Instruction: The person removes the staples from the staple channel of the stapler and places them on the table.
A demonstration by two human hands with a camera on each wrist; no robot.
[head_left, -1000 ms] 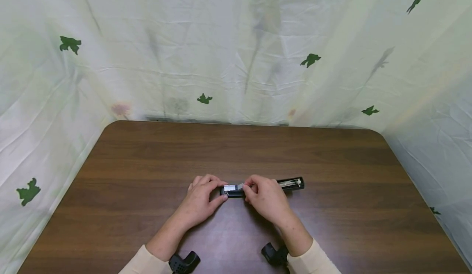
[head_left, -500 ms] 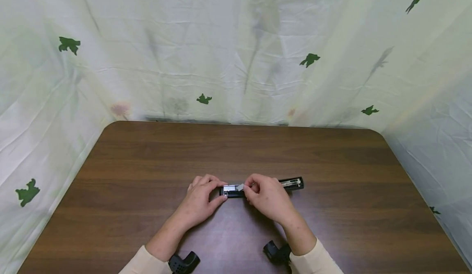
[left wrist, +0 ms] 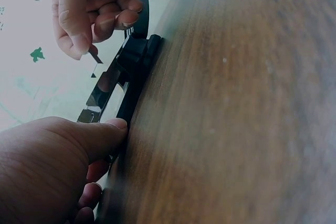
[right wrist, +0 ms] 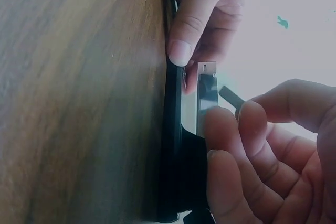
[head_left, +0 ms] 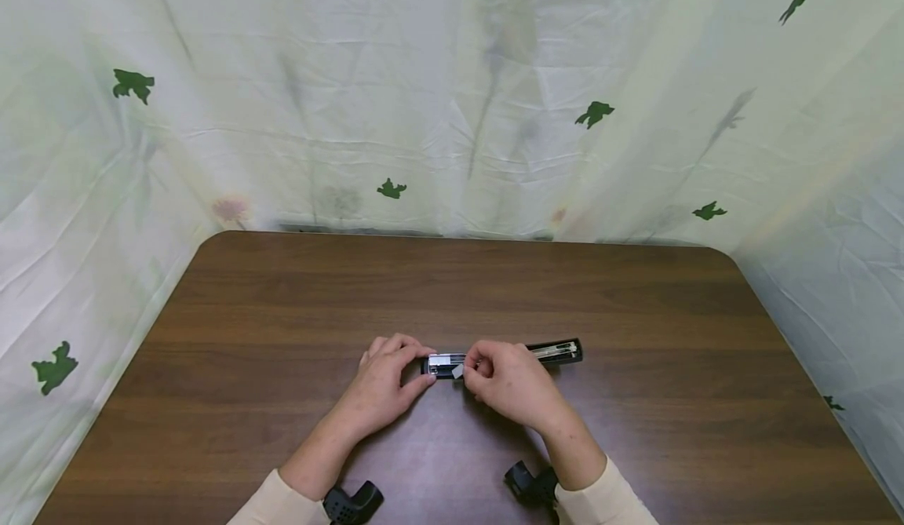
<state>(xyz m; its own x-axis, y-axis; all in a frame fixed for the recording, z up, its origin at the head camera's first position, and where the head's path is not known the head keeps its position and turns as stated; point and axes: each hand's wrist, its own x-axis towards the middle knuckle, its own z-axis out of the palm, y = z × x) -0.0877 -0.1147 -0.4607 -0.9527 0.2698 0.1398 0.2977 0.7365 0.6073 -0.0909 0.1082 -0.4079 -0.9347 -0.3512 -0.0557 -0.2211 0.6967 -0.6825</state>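
An opened black stapler (head_left: 443,360) with a metal rail lies on the table (head_left: 282,313), in the lower middle of the head view, but its middle part is hidden behind the right hand (head_left: 512,384). This hand pinches a small grey strip (head_left: 458,370) between thumb and forefinger; the fingers cover one end of it, so its full length I cannot tell. In the right wrist view the strip, right of centre, is near the rail and apart from it. The left hand (head_left: 384,384) grips the stapler's left end with thumb and fingers, and covers the tip. Whether the stapler carries some brand or lettering is too small and blurred to tell. At the bottom of the head view, both pale sleeves (head_left: 600,501) are cut off by the edge, and a black device (head_left: 353,501) sits at the left wrist, another at the right. A whitish cloth (head_left: 452,117) with green leaf-like prints fills the upper part.
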